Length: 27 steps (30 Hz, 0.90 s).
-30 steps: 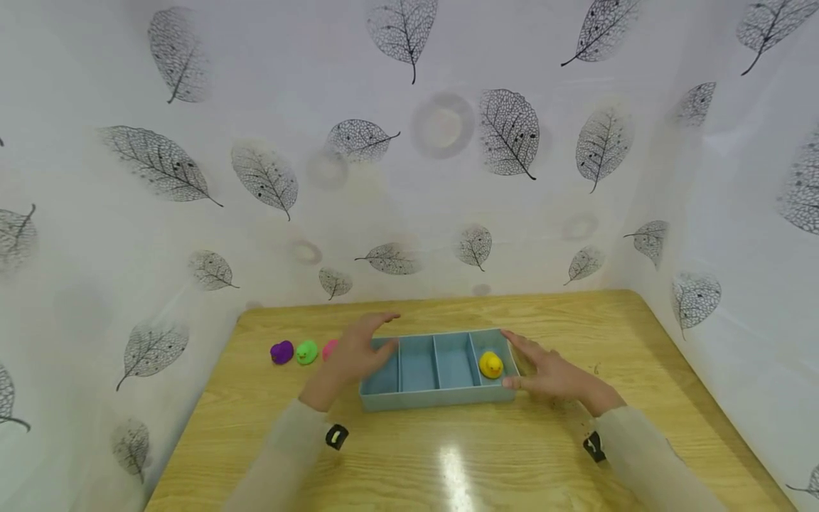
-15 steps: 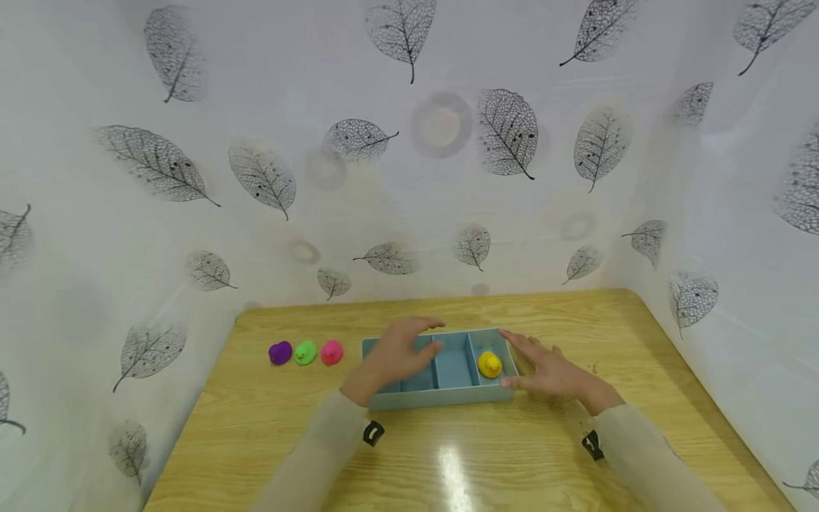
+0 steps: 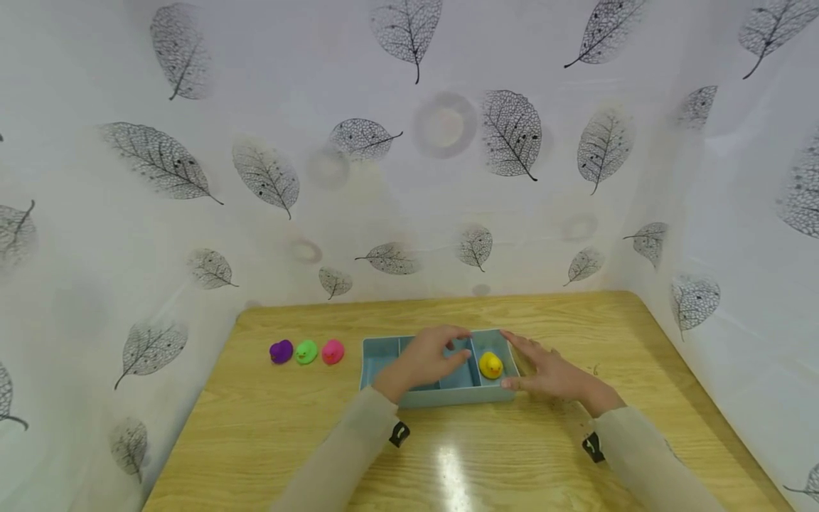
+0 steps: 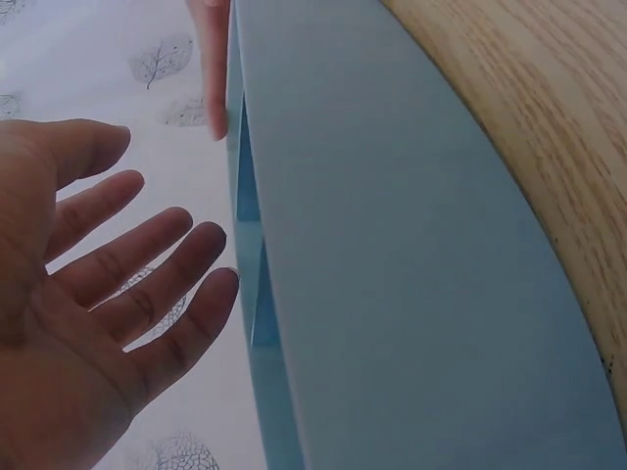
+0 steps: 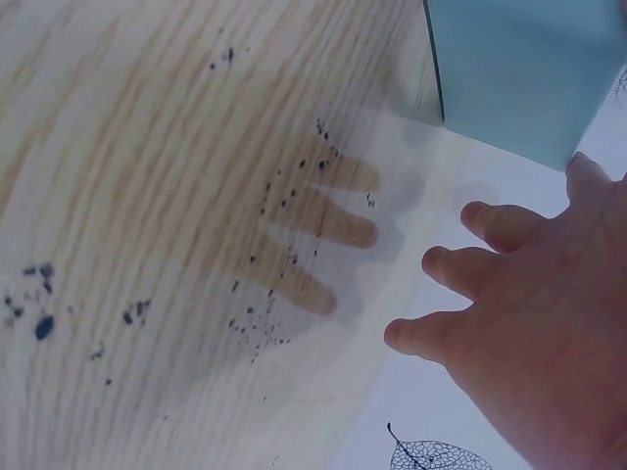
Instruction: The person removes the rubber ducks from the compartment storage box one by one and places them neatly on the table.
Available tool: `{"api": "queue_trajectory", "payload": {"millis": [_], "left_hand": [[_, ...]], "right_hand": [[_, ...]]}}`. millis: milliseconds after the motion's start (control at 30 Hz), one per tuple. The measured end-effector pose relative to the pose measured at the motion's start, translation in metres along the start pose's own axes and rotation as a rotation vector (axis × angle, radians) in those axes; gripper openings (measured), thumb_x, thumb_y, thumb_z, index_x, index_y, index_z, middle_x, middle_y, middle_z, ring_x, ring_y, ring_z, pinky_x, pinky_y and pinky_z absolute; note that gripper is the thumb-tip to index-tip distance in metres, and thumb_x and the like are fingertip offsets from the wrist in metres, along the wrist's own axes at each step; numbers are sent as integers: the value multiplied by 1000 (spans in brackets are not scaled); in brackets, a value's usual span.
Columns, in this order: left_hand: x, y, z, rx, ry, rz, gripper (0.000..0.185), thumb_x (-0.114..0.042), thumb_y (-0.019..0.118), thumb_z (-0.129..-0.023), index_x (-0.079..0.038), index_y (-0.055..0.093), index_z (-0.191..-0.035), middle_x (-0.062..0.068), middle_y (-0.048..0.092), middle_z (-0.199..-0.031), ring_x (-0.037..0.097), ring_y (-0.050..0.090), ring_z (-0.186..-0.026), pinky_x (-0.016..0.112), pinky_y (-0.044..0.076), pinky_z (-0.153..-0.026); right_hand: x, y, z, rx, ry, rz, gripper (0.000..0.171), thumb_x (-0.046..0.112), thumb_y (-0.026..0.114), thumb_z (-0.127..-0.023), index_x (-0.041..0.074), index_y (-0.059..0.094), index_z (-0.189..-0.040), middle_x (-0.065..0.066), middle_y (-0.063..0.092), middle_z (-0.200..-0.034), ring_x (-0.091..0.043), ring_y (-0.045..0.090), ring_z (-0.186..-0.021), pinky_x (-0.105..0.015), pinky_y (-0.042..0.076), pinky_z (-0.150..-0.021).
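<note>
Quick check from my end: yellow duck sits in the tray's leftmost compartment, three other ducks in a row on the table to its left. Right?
Not quite. The yellow duck sits in the rightmost compartment of the tray, as the head view shows. The purple duck, green duck and pink duck do stand in a row left of the tray.

The divided tray [image 3: 441,395] is pale grey-blue. In its right compartment sits a yellow duck [image 3: 490,365] with an orange beak. Left of the tray stand a purple duck [image 3: 281,351], a green duck [image 3: 306,351] and a pink duck [image 3: 333,351]. The desk [image 3: 525,462] is light wood with darker grain. The backdrop [image 3: 320,213] is white with grey-black skeleton leaves. Both sleeves [image 3: 345,462] are pale beige.
</note>
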<state>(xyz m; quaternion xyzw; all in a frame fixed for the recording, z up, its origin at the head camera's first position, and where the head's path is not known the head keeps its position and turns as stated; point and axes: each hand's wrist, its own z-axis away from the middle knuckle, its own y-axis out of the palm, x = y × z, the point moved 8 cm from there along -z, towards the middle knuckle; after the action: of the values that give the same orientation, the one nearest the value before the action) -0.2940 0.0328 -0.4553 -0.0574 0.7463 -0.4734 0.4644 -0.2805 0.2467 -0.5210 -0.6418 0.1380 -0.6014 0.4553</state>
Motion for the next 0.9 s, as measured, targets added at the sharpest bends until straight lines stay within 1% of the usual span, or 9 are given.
{"api": "queue_trajectory", "payload": {"millis": [167, 233, 333, 467, 533, 600, 767, 833, 900], "left_hand": [[1, 10, -9, 38, -30, -10, 43, -32, 62, -107, -12, 62, -146, 5, 68, -142, 15, 67, -102, 25, 56, -78], [2, 15, -12, 53, -41, -21, 43, -31, 62, -107, -13, 62, -146, 5, 69, -142, 11, 66, -98, 23, 55, -76], [3, 21, -16, 67, -44, -51, 43, -30, 63, -106, -12, 62, -146, 5, 69, -141, 7, 65, -93, 21, 55, -76], [3, 26, -22, 67, -44, -90, 43, -28, 66, -105, -12, 63, -145, 6, 70, -138, 4, 61, -83, 20, 53, -72], [3, 26, -24, 63, -44, -95, 43, -27, 68, -104, -12, 64, -144, 6, 71, -136, 4, 58, -79, 20, 51, -70], [3, 28, -26, 64, -42, -91, 44, -27, 68, -103, -12, 64, -144, 7, 70, -137, 4, 56, -76, 20, 50, -68], [4, 35, -30, 85, -31, -86, 46, -28, 69, -103, -13, 62, -146, 6, 69, -140, 2, 57, -74, 19, 51, -68], [4, 38, -32, 100, -30, -96, 47, -28, 69, -103, -13, 62, -147, 6, 69, -140, 2, 58, -72, 18, 51, -67], [5, 42, -35, 113, -26, -111, 47, -28, 69, -103, -12, 62, -147, 7, 70, -138, 3, 61, -74, 19, 53, -70]], "right_hand": [[-4, 1, -1, 3, -1, -9, 100, 56, 72, -95, 33, 12, -171, -18, 17, -176, -60, 14, -156, -93, 2, -107], [-6, 2, -1, 6, 0, -8, 99, 56, 71, -96, 33, 11, -171, -18, 17, -176, -59, 14, -157, -93, 3, -108], [-8, 3, -2, 9, 1, -8, 99, 57, 71, -96, 34, 10, -171, -17, 16, -176, -59, 14, -157, -93, 5, -108], [-9, 4, -2, 10, 4, -7, 99, 57, 71, -96, 35, 10, -170, -17, 16, -176, -58, 15, -157, -92, 6, -108], [-9, 4, -2, 15, 7, -9, 99, 57, 71, -96, 34, 10, -171, -18, 16, -176, -59, 14, -157, -92, 6, -109], [-9, 4, -2, 20, 10, -9, 99, 57, 71, -96, 35, 9, -171, -19, 15, -176, -60, 14, -156, -91, 10, -110], [-9, 4, -1, 30, 9, -13, 101, 59, 71, -95, 34, 10, -171, -19, 16, -176, -61, 15, -155, -88, 22, -111], [-8, 4, -1, 33, 9, -19, 101, 58, 72, -95, 32, 10, -171, -20, 16, -176, -61, 15, -155, -87, 23, -111], [-8, 4, -1, 33, 9, -23, 102, 58, 72, -94, 30, 11, -171, -21, 16, -175, -61, 17, -155, -86, 25, -111]]}}
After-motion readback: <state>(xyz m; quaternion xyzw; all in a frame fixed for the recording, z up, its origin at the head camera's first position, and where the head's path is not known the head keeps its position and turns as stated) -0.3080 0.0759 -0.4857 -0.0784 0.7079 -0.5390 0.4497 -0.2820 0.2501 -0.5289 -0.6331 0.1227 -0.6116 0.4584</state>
